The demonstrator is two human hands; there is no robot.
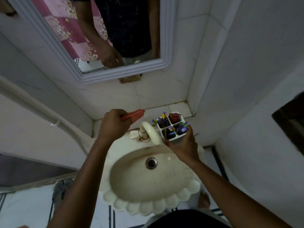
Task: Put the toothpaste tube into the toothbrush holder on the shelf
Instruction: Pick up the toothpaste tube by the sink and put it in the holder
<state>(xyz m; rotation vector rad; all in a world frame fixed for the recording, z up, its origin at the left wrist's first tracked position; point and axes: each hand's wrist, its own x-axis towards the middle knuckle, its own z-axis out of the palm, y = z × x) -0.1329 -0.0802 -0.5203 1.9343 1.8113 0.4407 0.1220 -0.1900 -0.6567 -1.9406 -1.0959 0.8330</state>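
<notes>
My left hand (pixel 113 125) is closed around a red-orange toothpaste tube (pixel 136 114), which sticks out to the right above the tiled shelf (pixel 164 109). My right hand (pixel 184 143) grips the front of a white toothbrush holder (pixel 171 125) with four compartments. Purple toothbrushes stand in it and a red packet fills the back right compartment. The holder stands at the shelf's front edge, right of the tap. The tube's tip is a short way left of the holder, apart from it.
A cream tap (pixel 150 131) curves over a scalloped sink (pixel 153 176) between my arms. A framed mirror (pixel 105 38) hangs above the shelf. Tiled walls close in on the right, and a white pipe (pixel 37 106) runs down the left.
</notes>
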